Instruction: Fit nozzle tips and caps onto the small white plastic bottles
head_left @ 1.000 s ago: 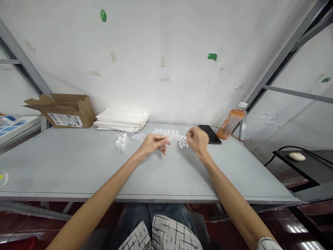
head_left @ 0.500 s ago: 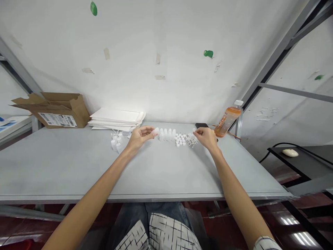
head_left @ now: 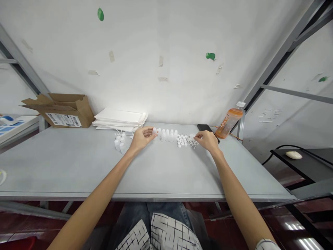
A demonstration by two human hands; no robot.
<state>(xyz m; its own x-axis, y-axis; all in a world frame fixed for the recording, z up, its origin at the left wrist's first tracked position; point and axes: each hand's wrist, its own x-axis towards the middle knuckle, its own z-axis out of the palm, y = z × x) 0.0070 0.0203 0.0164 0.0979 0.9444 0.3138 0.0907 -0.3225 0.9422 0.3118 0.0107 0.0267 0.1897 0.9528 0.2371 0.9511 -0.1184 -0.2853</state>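
Note:
My left hand (head_left: 143, 139) has its fingers closed around a small translucent white bottle (head_left: 154, 130), at the left end of a row. Several more such bottles (head_left: 169, 135) stand upright in that row, just right of it. Small white caps (head_left: 182, 140) sit grouped beside the row. Thin white cord loops (head_left: 191, 141) lie in a tangled pile to the right of the caps. My right hand (head_left: 206, 139) pinches at this pile; what its fingertips hold is too small to make out. Left of my left hand, a cluster of white bottles with cords (head_left: 120, 143) stands together.
A stack of white envelopes (head_left: 119, 119) and an open cardboard box (head_left: 69, 111) are at the back left. A dark phone (head_left: 204, 127) lies behind my right hand, near a leaning orange drink bottle (head_left: 229, 121). A wall bounds the grey table (head_left: 166, 173).
The view has shifted slightly, so the scene sits further right. My right hand's fingertips have lowered into the cord pile. My left hand still grips the bottle beside the row.

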